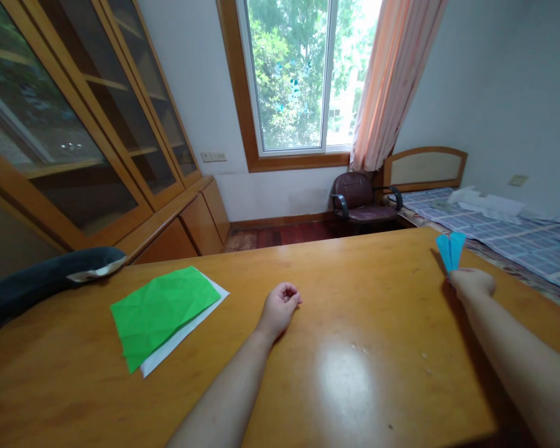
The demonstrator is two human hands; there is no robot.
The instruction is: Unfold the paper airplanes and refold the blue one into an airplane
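Note:
Near the right edge of the wooden desk, my right hand [473, 283] pinches a blue paper plane [450, 250] by its lower end. Two blue flaps spread upward from my fingers in a V, and the pinched part is hidden. My left hand [280, 308] rests at the middle of the desk [345, 280], its fingers curled in and nothing visible in them. To its left lies a creased green sheet of paper [165, 311], unfolded, on top of a white sheet [177, 344] whose edge sticks out at the right and bottom.
A dark plush-looking object [51, 280] lies at the desk's left end, by a glass-door cabinet [107, 118]. Beyond the desk stand a maroon armchair [361, 199] and a window [292, 74] with a pink curtain [392, 81]. A bed with a checked cover [508, 239] is at the right.

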